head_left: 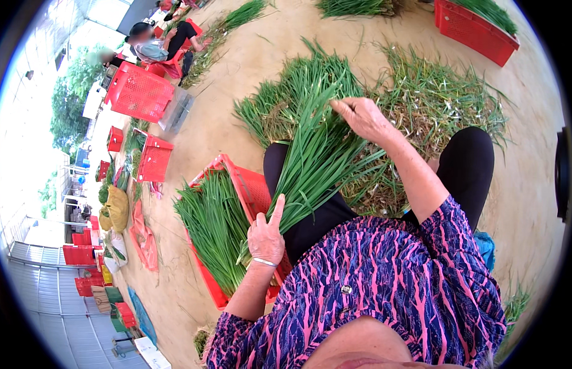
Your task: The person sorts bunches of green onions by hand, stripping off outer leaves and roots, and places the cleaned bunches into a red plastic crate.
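Note:
A bunch of long, flat green garlic chives (310, 166) slants across my left thigh. My left hand (267, 238) closes round its lower end with the index finger stretched along the leaves; the pale stem ends poke out by the wrist. Up at the leaf tips, my right hand (363, 119) is closed in a pinch between thumb and fingers, partly hidden by its own back. Beside my left leg stands a red crate (252, 187), in which trimmed-looking garlic chives (215, 215) lie lengthwise.
Before my feet spreads a heap of garlic chives (277, 104); right of it lie loose leaf scraps (436, 98). Another red crate (476, 31) sits far right. On the left are red crates (140, 92), a pinkish-red bag (143, 237), yellow sacks (117, 209) and a seated person (157, 49).

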`<act>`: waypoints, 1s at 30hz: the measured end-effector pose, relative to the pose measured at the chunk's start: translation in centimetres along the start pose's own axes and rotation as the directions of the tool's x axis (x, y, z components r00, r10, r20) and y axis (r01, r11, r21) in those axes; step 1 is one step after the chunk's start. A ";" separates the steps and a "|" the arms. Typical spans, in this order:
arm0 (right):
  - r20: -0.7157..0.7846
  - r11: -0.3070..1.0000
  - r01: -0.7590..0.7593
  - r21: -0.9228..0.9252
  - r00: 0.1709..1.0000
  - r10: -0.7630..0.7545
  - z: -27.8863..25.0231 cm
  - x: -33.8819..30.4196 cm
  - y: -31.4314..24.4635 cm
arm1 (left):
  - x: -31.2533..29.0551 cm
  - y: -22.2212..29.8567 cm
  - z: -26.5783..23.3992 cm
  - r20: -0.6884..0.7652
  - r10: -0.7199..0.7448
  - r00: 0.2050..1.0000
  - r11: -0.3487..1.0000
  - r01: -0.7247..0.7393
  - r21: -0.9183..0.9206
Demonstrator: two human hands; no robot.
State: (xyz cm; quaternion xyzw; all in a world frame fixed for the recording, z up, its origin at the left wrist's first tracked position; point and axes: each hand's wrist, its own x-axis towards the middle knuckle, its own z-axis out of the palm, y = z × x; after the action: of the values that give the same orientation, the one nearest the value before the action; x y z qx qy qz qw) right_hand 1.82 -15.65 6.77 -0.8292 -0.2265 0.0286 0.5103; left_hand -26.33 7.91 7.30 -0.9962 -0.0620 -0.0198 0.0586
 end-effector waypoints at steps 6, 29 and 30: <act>-0.060 0.961 0.269 -0.065 0.960 -0.273 3.4 -1.1 0.2 | 0.3 0.1 -0.7 -0.005 0.037 0.999 0.998 -0.037 0.051; 0.092 0.977 -0.168 0.132 0.983 0.157 3.1 1.0 4.3 | -0.8 -1.6 -0.2 -0.103 0.084 0.991 0.996 -0.081 0.032; 0.073 0.973 -0.138 0.183 0.989 0.127 3.3 1.7 8.3 | 0.0 -1.3 -0.3 -0.105 0.123 0.987 0.992 -0.122 0.015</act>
State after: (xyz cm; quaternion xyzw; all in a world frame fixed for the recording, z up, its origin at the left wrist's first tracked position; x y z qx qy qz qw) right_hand 5.28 -15.31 -1.59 -0.7895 -0.1823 0.1089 0.5758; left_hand -26.56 9.18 7.72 -0.9954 0.0023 -0.0684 0.0669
